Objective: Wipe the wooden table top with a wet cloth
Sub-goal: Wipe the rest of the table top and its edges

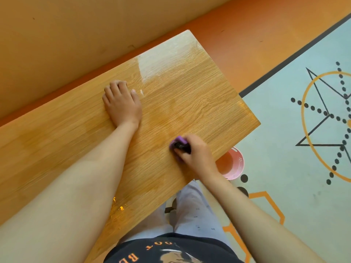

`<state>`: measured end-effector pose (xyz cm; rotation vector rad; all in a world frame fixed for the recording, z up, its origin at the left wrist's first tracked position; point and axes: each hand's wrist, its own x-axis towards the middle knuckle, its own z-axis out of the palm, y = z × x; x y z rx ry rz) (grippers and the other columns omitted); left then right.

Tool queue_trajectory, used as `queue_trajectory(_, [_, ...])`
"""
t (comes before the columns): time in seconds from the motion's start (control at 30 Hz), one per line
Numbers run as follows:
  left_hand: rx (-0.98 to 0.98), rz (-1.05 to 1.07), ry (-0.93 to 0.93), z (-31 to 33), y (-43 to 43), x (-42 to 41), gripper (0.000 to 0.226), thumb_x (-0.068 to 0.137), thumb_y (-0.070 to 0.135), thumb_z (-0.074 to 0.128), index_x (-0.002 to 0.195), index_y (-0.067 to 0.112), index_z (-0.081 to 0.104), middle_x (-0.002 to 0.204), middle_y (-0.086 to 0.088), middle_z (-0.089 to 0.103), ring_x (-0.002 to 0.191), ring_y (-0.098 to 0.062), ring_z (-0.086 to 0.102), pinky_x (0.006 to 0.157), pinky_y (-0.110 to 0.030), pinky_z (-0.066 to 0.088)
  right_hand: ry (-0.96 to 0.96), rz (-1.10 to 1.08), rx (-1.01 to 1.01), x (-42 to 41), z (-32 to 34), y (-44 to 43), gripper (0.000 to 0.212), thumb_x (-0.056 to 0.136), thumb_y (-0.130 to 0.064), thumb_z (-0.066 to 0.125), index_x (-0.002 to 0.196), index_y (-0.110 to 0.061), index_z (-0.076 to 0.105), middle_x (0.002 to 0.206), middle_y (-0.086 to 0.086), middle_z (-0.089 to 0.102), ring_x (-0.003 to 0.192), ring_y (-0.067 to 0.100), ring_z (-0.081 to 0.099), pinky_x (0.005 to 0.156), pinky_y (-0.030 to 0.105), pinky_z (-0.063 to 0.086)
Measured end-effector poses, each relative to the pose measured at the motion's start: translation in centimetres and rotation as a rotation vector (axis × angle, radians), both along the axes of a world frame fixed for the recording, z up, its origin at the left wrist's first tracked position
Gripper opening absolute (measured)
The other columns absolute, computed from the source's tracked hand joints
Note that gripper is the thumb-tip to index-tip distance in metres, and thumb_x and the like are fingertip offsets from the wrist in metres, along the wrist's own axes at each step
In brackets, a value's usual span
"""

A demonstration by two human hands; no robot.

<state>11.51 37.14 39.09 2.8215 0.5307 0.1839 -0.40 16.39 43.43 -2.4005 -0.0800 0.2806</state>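
Head view: light-brown wood-grain table top (190,101) lying slantwise, with a wet sheen toward its far corner.
Cloth: small purple cloth with a dark patch (179,142), on the table near its right edge, under the right hand's fingers.
Right hand (196,151): fingers curled over the cloth, gripping it against the wood.
Left hand (122,103): palm down on the table, fingers loosely spread, holding nothing; well apart from the cloth, farther off and leftward.
Floor: round pink plastic bowl (232,164), partly hidden by the table edge, beside the right wrist.
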Motion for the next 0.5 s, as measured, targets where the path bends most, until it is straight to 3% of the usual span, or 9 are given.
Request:
queue_trajectory(0.27, [-0.006, 0.008, -0.011, 0.0, -0.1, 0.1, 0.037, 0.093, 0.035, 0.032, 0.118, 0.012, 0.048, 0.127, -0.009, 0.046, 0.117, -0.029, 0.042, 0.099, -0.043, 0.032, -0.034, -0.433, -0.015, 9.1, -0.1, -5.3, 0.014, 0.080, -0.025, 0.070, 0.084, -0.016, 0.060, 0.085, 0.001, 0.061, 0.085, 0.022, 0.057, 0.068, 0.026, 0.035])
queue_trajectory(0.37, [-0.013, 0.015, -0.015, 0.0, -0.1, 0.1, 0.036, 0.094, 0.034, 0.032, 0.117, 0.012, 0.048, 0.126, -0.008, 0.047, 0.116, -0.029, 0.042, 0.099, -0.042, 0.032, -0.042, -0.359, -0.021, 8.4, -0.6, -1.5, 0.018, 0.079, -0.024, 0.071, 0.086, -0.010, 0.061, 0.087, 0.005, 0.061, 0.084, 0.022, 0.056, 0.068, 0.026, 0.035])
queue_trajectory(0.5, [-0.011, 0.019, -0.012, 0.1, -0.1, 0.1, 0.036, 0.093, 0.035, 0.034, 0.117, 0.013, 0.049, 0.126, -0.008, 0.047, 0.115, -0.029, 0.042, 0.097, -0.041, 0.032, -0.001, -0.080, 0.062, 5.0, -0.7, 4.5, 0.020, 0.076, -0.020, 0.073, 0.084, -0.007, 0.060, 0.086, 0.008, 0.061, 0.082, 0.023, 0.055, 0.068, 0.029, 0.037])
